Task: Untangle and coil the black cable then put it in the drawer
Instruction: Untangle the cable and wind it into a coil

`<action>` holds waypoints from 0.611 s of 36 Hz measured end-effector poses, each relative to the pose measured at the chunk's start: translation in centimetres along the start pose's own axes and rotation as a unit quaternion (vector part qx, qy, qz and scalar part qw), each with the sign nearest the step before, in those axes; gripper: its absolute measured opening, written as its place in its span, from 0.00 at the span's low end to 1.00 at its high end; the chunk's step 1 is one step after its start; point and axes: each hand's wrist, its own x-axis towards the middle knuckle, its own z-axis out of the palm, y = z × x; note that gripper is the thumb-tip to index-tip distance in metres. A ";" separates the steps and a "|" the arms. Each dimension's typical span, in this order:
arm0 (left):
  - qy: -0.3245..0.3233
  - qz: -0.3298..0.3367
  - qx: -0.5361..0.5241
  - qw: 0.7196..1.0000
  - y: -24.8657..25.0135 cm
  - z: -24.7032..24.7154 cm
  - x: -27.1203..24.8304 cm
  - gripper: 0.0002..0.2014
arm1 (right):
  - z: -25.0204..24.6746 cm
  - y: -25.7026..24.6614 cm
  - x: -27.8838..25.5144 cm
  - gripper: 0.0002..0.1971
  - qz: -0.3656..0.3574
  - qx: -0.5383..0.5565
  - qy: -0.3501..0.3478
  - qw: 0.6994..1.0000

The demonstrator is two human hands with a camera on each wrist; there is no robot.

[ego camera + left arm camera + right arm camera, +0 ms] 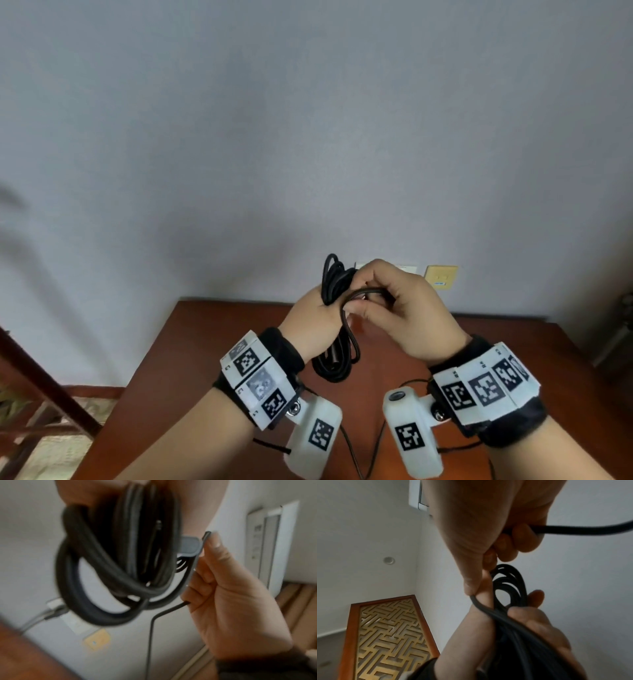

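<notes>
The black cable (334, 363) is gathered into a bundle of loops, held up above the wooden table (205, 377). My left hand (315, 318) grips the bundle around its middle, so loops stick out above and hang below the fist. My right hand (404, 308) pinches one loose strand just right of the bundle. In the left wrist view the coil (109, 568) hangs close, and the right hand (231, 601) holds a strand beside a grey plug (190, 546). In the right wrist view the strand (582, 530) runs off to the right from the right hand (488, 520). No drawer is in view.
Wall sockets (441, 277) sit on the grey wall just behind the table. A dark wooden frame (34, 377) stands at the left. A carved lattice panel (388, 635) shows in the right wrist view. Thin wrist-camera leads (352, 452) trail over the table's near part.
</notes>
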 end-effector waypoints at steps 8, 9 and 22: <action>0.109 -0.121 -0.410 0.897 -0.1 -0.7 0.4 0.09 | -1.3 0.5 -1.0 0.05 0.038 0.051 0.080 0.995; 0.113 -0.123 -0.438 0.883 -0.4 -1.2 0.5 0.11 | -1.7 0.6 -1.1 0.06 0.044 0.036 0.076 0.996; 0.368 -0.077 -0.407 0.833 -1.1 -3.6 1.9 0.09 | -2.0 -0.6 -1.3 0.09 0.150 -0.024 -0.117 0.981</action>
